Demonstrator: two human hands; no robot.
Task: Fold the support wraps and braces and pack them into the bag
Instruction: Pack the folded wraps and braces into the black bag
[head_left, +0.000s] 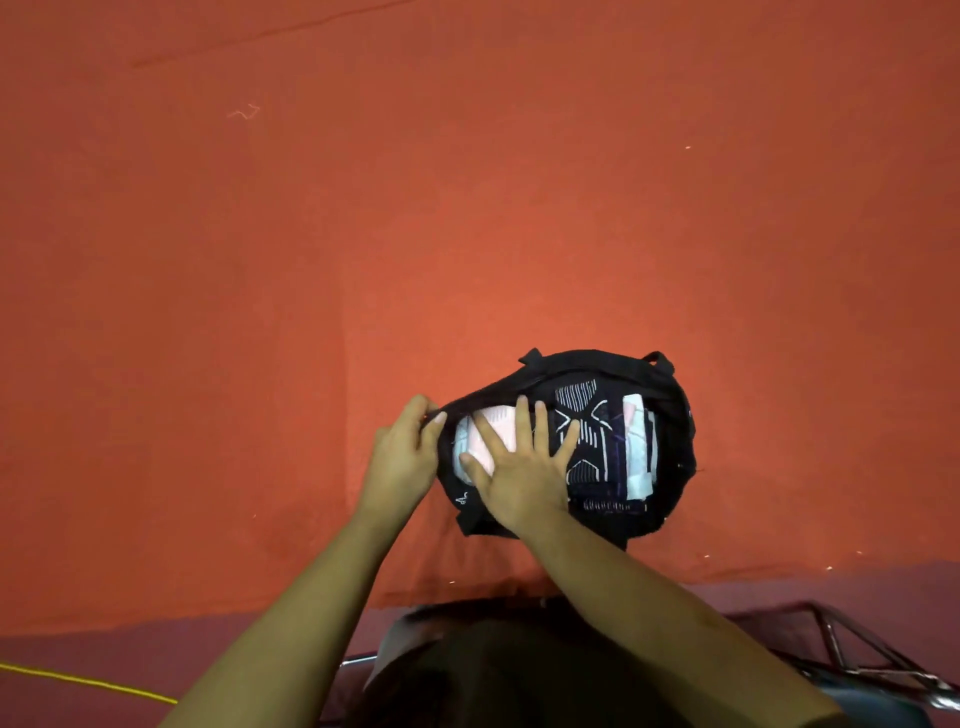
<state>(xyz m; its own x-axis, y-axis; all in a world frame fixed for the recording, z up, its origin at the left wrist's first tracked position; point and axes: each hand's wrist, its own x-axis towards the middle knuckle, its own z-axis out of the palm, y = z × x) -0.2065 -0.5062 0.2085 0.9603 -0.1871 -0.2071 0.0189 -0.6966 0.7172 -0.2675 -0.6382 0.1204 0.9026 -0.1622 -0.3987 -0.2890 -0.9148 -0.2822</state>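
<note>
Right hand (519, 473) laid flat, fingers straight and spread, palm down on the contents of the bag, its forearm reaching in from the lower right; left hand (405, 452) at the bag's left end, thumb and fingertips pinching the rim and holding it up, its forearm entering from the lower left. Worktop (467, 208) covered by an orange-red cloth that fills most of the view, with a faint crease line running down to the left of the hands. Black bag (675, 410) lying on the cloth at centre right, near the worktop's front edge, mouth open upward; two short strap loops (658, 358) stand at its far rim. Inside the bag, side by side: a dark brace (597, 441) with white line patterns in the middle, partly under the right fingers; a pink-and-white wrap (501, 426) at the left, under the right fingers; a pale wrap (636, 457) at the right end. Metal frame (852, 649) at the lower right, below the worktop edge; yellow cord (88, 680) across the lower left corner. Small white mark (461, 500) on the bag's near wall, too small to read.
</note>
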